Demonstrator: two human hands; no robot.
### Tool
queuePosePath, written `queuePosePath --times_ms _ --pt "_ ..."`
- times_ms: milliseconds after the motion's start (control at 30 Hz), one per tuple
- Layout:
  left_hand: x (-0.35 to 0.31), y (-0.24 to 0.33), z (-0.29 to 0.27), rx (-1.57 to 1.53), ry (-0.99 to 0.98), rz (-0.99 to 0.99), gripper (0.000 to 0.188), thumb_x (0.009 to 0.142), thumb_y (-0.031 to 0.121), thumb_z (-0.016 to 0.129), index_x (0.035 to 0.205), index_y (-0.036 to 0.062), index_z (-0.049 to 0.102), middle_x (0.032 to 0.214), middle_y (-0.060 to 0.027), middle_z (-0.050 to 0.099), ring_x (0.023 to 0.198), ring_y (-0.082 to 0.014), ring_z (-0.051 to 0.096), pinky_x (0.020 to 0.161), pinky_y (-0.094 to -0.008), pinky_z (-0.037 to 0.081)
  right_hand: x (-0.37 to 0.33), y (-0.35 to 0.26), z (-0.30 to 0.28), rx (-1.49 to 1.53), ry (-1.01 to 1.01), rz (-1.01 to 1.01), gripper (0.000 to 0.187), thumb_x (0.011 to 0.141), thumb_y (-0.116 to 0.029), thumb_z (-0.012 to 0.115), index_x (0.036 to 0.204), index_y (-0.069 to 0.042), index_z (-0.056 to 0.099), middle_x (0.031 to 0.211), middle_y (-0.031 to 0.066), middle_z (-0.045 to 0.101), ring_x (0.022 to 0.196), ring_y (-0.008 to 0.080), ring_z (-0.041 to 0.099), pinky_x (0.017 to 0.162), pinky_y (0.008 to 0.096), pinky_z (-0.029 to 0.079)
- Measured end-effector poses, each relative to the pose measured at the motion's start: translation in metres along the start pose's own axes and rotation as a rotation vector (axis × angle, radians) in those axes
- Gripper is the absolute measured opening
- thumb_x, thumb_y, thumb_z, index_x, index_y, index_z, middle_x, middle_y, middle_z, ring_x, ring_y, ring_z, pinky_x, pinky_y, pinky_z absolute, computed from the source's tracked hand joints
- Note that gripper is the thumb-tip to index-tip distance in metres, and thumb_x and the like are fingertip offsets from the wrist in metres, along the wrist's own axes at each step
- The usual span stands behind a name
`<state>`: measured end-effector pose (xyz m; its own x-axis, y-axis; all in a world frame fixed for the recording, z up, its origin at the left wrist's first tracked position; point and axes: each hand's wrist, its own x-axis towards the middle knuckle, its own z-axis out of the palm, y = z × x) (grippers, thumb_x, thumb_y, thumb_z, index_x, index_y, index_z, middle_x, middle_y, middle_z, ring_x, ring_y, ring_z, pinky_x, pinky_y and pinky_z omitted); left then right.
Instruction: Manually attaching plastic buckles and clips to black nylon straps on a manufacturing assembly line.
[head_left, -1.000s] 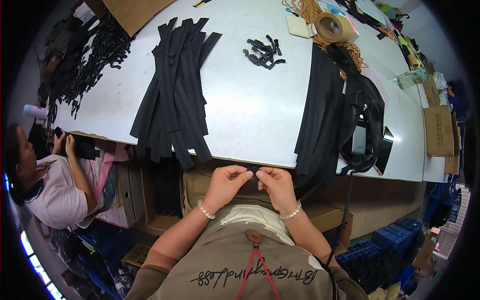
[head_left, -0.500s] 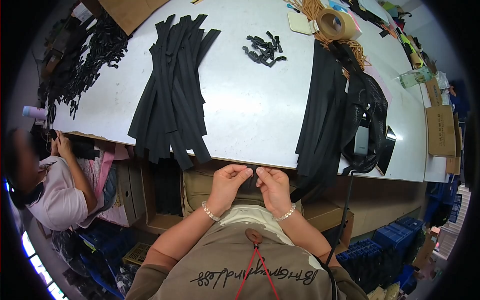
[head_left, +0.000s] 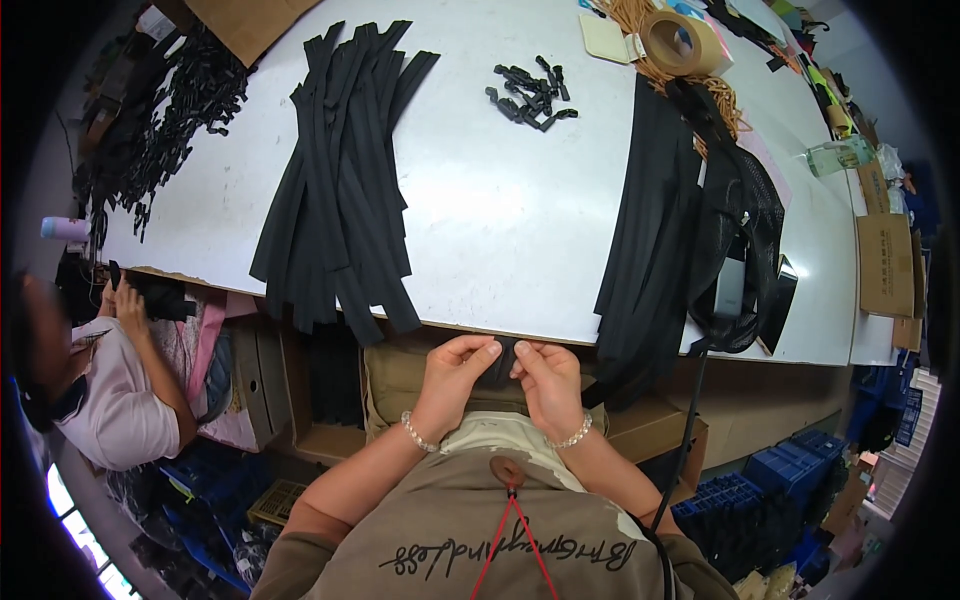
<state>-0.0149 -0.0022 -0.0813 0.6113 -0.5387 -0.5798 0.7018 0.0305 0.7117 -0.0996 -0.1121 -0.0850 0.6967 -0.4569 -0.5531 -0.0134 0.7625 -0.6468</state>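
My left hand (head_left: 459,372) and my right hand (head_left: 546,378) are close together just off the table's near edge. Thumb and fingertips of each are pinched on a black fabric strip (head_left: 506,352), which shows between them and runs down toward my lap. Much of it is hidden by the fingers. Ahead to the left, a pile of long flat black strips (head_left: 355,190) lies crossed over one another. Another bundle of black strips (head_left: 645,220) hangs over the edge to the right. Several small black plastic pieces (head_left: 535,95) lie loose at mid-table.
A black mesh bag (head_left: 755,200) lies on the white table (head_left: 500,230) at right, near a tape roll (head_left: 682,45) and tan cords (head_left: 737,100). Many small black parts (head_left: 185,110) heap at far left, where a co-worker (head_left: 125,390) sits. Blue crates (head_left: 790,470) stand low right.
My hands stay nearly in place, and slightly more of the black strip shows between my thumbs. The co-worker's hands have shifted a little, with a dark piece raised. The view has tilted slightly.
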Motion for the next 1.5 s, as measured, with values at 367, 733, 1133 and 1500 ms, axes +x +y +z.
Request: queuePosePath --times_ms 367,733,1133,1500 --pt "-0.005 -0.006 0.010 -0.192 0.055 0.006 0.014 0.085 0.005 0.063 0.097 -0.0015 0.062 0.090 -0.0048 0.065 0.079 -0.0073 0.058 0.073 -0.0199 0.047 -0.002 0.000 0.008 -0.006 0.033 -0.035 0.002 0.086 -0.002 0.059 0.087 0.000 0.059 0.076 0.0031 0.059 0.065 0.0089 0.054 0.060 0.0221 0.046" --pt "-0.002 -0.001 0.016 -0.294 0.086 -0.034 0.007 0.087 0.004 0.060 0.092 -0.0002 0.062 0.085 -0.0054 0.065 0.074 -0.0092 0.059 0.070 -0.0223 0.049 -0.004 0.000 0.022 0.119 0.149 0.029 0.002 0.086 -0.004 0.059 0.087 -0.003 0.059 0.077 0.0017 0.059 0.065 0.0081 0.052 0.062 0.0226 0.044" --pt "-0.006 -0.003 0.011 -0.229 0.069 -0.052 0.007 0.086 0.005 0.061 0.091 0.0015 0.063 0.087 -0.0037 0.064 0.074 -0.0074 0.058 0.067 -0.0203 0.047 -0.005 -0.007 0.008 0.005 0.006 0.057 0.006 0.085 -0.002 0.061 0.089 0.001 0.059 0.075 0.0025 0.058 0.066 0.0085 0.053 0.061 0.0206 0.044" --pt "-0.027 0.017 0.009 0.230 -0.142 0.613 0.011 0.077 -0.007 0.064 0.085 -0.0009 0.062 0.085 -0.0085 0.062 0.080 -0.0146 0.056 0.071 -0.0246 0.046 -0.031 -0.026 0.010 -0.351 -0.211 -0.518 0.013 0.076 0.011 0.063 0.087 0.003 0.060 0.090 0.0072 0.057 0.076 0.0106 0.055 0.067 0.0213 0.047"
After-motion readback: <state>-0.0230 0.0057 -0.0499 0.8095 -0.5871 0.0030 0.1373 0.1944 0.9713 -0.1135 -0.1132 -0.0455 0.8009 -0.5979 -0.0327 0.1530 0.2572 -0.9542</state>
